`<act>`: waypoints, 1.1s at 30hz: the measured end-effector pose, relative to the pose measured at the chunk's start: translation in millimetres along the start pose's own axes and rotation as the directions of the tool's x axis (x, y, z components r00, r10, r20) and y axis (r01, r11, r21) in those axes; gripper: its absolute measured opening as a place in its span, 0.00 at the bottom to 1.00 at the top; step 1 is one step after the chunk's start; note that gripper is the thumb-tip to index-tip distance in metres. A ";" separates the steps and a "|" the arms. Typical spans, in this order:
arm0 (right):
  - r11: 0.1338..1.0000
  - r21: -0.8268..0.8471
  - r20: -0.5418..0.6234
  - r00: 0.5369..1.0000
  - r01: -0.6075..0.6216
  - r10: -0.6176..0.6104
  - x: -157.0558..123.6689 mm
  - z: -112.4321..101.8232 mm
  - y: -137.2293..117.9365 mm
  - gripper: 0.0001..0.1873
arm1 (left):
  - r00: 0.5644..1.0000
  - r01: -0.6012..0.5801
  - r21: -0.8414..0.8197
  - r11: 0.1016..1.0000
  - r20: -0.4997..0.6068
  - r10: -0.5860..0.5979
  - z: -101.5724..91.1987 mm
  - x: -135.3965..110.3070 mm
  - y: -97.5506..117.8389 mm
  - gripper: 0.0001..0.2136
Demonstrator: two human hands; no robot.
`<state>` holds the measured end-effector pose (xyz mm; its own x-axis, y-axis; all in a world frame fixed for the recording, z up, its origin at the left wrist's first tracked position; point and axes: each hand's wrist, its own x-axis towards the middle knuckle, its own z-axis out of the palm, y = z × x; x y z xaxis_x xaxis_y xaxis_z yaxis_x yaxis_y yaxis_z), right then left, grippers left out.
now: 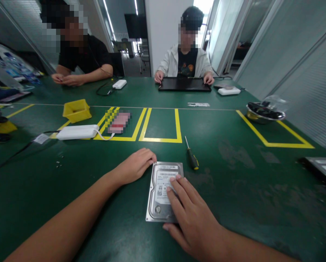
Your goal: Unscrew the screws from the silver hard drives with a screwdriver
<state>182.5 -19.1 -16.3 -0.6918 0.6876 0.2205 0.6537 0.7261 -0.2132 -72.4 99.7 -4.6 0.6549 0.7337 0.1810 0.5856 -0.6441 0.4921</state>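
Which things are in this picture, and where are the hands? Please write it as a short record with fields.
left hand: at the far left corner of the hard disk drive
right hand: lies over the drive's right side, spread
drive: label up, on the green table
tool: screwdriver, right of the drive's far end, tip pointing away
small parts: tiny metal pieces at left, too small to identify
containers: yellow bin far left; metal bowl far right
across table: two people; one, in a light jacket, has both hands at a black panel

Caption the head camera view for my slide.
Left hand at a corner of a hard drive, right hand over it, screwdriver lying nearby.
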 end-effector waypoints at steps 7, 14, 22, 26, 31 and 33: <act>1.000 -0.004 0.012 1.000 0.000 0.000 0.5 -0.6 -0.1 0.35 | 1.000 -0.007 0.000 1.000 -0.019 0.007 -3.9 -1.3 1.5 0.09; 1.000 -0.006 0.004 1.000 0.001 -0.001 0.6 -0.9 0.0 0.35 | 0.997 0.053 -0.014 0.998 -0.046 -0.054 -1.0 3.3 2.5 0.10; 1.000 0.003 0.004 1.000 -0.002 0.002 0.3 0.5 0.3 0.35 | 0.997 0.062 -0.014 0.998 -0.050 -0.063 1.0 3.8 1.1 0.12; 1.000 -0.005 0.005 1.000 -0.003 0.003 0.4 0.5 0.3 0.35 | 0.996 0.066 -0.013 0.998 -0.067 -0.066 1.9 3.1 0.7 0.12; 1.000 -0.011 0.004 1.000 0.001 -0.001 0.2 0.0 0.9 0.34 | 0.995 0.071 -0.012 0.997 -0.074 -0.071 2.3 2.8 0.5 0.11; 1.000 -0.014 0.007 1.000 0.000 0.000 0.2 0.0 1.3 0.34 | 0.995 0.072 -0.014 0.997 -0.073 -0.072 2.3 2.5 0.0 0.11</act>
<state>183.2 -18.0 -16.5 -0.6940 0.6873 0.2144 0.6575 0.7264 -0.2002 -69.7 101.0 -6.1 0.5740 0.7923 0.2067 0.6240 -0.5868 0.5161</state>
